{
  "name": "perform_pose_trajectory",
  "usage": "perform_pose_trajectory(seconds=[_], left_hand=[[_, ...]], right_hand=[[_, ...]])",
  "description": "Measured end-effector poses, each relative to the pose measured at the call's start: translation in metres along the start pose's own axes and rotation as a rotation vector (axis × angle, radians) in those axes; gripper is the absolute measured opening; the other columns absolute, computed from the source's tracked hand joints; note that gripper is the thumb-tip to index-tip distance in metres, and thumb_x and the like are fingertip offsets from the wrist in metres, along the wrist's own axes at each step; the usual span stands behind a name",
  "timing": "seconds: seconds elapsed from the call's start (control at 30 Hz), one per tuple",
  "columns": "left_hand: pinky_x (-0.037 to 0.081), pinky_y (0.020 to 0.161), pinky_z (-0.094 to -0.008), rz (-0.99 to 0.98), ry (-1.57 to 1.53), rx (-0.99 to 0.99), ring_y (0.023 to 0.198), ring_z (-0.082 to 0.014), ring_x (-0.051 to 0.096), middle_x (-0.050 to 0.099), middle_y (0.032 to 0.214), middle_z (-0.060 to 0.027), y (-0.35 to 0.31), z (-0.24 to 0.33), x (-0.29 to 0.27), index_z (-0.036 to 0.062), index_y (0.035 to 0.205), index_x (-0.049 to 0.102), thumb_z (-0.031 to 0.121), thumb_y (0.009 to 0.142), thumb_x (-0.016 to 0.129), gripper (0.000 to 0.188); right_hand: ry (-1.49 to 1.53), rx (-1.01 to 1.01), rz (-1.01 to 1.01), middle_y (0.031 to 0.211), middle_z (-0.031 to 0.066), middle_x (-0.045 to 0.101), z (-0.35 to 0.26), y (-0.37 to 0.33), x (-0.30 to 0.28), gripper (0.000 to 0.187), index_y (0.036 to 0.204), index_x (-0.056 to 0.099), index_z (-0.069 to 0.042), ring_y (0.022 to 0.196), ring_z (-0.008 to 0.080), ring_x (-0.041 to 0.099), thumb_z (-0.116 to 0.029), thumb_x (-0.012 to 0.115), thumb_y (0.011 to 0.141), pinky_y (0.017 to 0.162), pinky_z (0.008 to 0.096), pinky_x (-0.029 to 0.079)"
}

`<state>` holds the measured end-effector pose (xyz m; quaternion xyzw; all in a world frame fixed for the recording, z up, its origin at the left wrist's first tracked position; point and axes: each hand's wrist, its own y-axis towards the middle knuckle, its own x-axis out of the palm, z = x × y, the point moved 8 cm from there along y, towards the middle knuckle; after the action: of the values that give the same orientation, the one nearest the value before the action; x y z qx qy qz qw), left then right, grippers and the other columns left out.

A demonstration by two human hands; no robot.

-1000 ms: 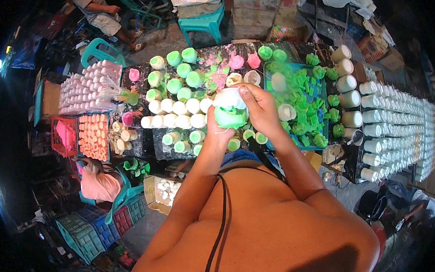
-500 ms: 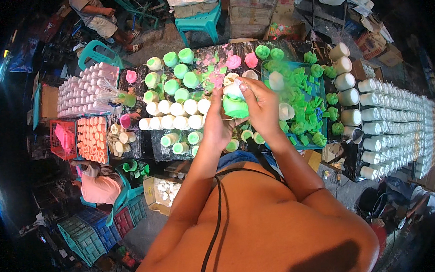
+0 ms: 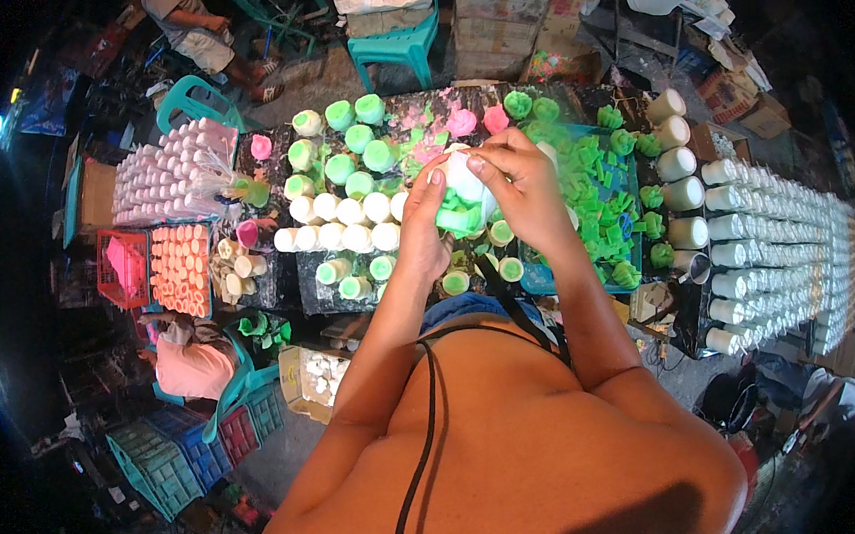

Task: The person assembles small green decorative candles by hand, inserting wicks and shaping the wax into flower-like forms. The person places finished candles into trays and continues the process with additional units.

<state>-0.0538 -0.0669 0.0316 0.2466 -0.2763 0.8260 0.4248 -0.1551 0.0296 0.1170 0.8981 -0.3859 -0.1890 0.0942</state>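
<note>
Both my hands close round a white and green molded piece (image 3: 459,213) above the middle of the table. Its upper part is smooth and white; the lower part is bright green with an uneven surface. My left hand (image 3: 422,216) grips its left side, thumb pressed on the white part. My right hand (image 3: 525,185) pinches the white part from the right with thumb and fingers. Beneath and left of the hands stand rows of white cylinders (image 3: 357,237). Several green-topped cups (image 3: 378,154) stand farther back.
A blue tray (image 3: 536,278) full of green scraps (image 3: 588,174) lies to the right. Beyond it stand green ruffled pieces (image 3: 651,195), cream jars (image 3: 684,194) and many white cylinders (image 3: 740,248). At left are a tray of orange cups (image 3: 181,272) and a red basket (image 3: 106,287). A seated person (image 3: 194,364) is at lower left.
The molded piece has turned in my hands: more white faces up, and its green part now looks uneven instead of rounded. My right hand has shifted slightly right, its fingers closer to the left hand.
</note>
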Motion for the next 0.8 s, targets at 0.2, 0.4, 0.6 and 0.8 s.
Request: perform_pose_trajectory(seconds=[0.2, 0.4, 0.6, 0.8], left_hand=[[0.055, 0.098, -0.0362, -0.019, -0.055, -0.053, 0.119, -0.0189, 0.064, 0.064, 0.132, -0.0072, 0.0, -0.008, 0.003, 0.0095, 0.143, 0.051, 0.038, 0.108, 0.053, 0.046], [0.056, 0.096, -0.0398, 0.105, -0.18, -0.094, 0.118, -0.0227, 0.065, 0.063, 0.133, -0.0102, -0.003, -0.011, 0.001, 0.0061, 0.14, 0.051, 0.043, 0.109, 0.048, 0.048], [0.055, 0.092, -0.0353, 0.08, -0.124, -0.033, 0.109, -0.0161, 0.065, 0.066, 0.122, -0.0048, -0.002, -0.02, 0.002, 0.0145, 0.138, 0.052, 0.042, 0.108, 0.052, 0.041], [0.054, 0.09, -0.0331, 0.138, -0.099, -0.058, 0.107, -0.0134, 0.064, 0.065, 0.122, -0.0026, -0.011, -0.012, 0.013, 0.0161, 0.137, 0.052, 0.037, 0.107, 0.057, 0.037]], right_hand=[[0.009, 0.027, -0.126, 0.107, 0.0108, 0.066, 0.003, 0.006, -0.002, 0.022, 0.114, 0.074, 0.001, 0.094, 0.0182, 0.063, -0.012, 0.07, 0.097, 0.082, 0.0306, 0.05], [-0.064, -0.06, 0.113, 0.116, 0.0124, 0.062, -0.007, -0.026, -0.01, 0.044, 0.126, 0.064, -0.002, 0.104, 0.0245, 0.062, -0.014, 0.08, 0.087, 0.089, 0.0349, 0.05], [0.313, 0.174, 0.223, 0.112, 0.0065, 0.063, 0.045, -0.049, 0.011, 0.023, 0.113, 0.066, -0.002, 0.098, 0.0143, 0.06, -0.012, 0.074, 0.094, 0.086, 0.0288, 0.048], [0.166, 0.032, 0.355, 0.1, 0.0098, 0.067, 0.039, -0.046, 0.001, 0.013, 0.102, 0.068, 0.002, 0.091, 0.0167, 0.063, -0.01, 0.067, 0.1, 0.079, 0.0306, 0.05]])
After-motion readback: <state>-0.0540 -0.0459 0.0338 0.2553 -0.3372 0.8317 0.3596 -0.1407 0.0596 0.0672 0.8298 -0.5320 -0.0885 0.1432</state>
